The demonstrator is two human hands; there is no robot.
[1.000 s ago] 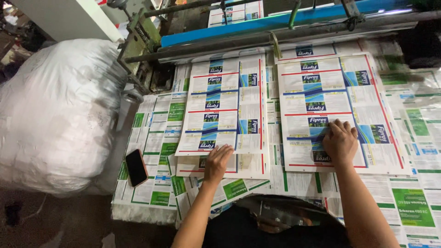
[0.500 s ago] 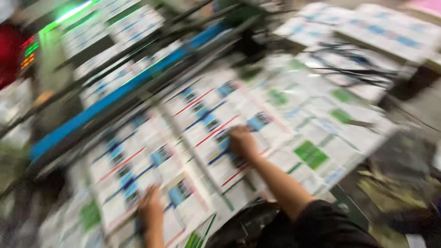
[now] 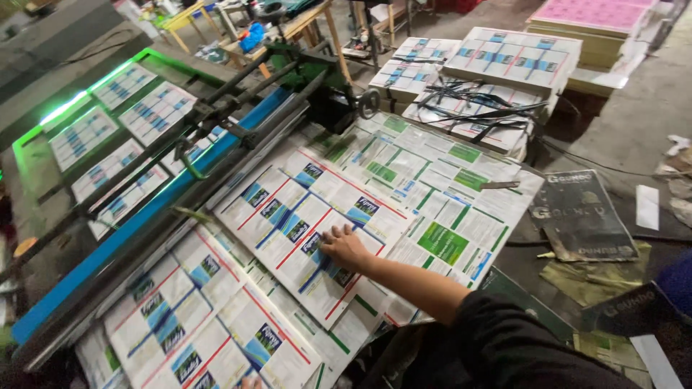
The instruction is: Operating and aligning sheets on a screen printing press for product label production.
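The person's right hand [image 3: 346,247] lies flat on a big printed sheet [image 3: 310,223], with the fingers [image 3: 333,235] spread open and pressing down. They grip nothing. A second ago this hand was pressing on a printed sheet in just the same way, so it has stayed put while the view has swung round to the person's right. The head has turned, not the hand.

The left hand [image 3: 251,382] has almost slipped out of view. Only a tiny bit of it shows at the bottom edge, on another printed sheet [image 3: 209,324]. You cannot tell if its fingers are open or closed. A second ago it lay flat on that side too.

Both sheets lie side by side on the worktop [image 3: 461,216], on top of more sheets with green patches. The sheet under the right hand has red lines and small blue pictures. Just behind it runs a long blue bar [image 3: 144,223] of a machine [image 3: 238,108].

The turn brings new things into view: stacks of printed sheets [image 3: 504,65] well apart at the back, and dark flat bags [image 3: 580,216] on the floor.

So the sheets look held in place, not yet lifted.
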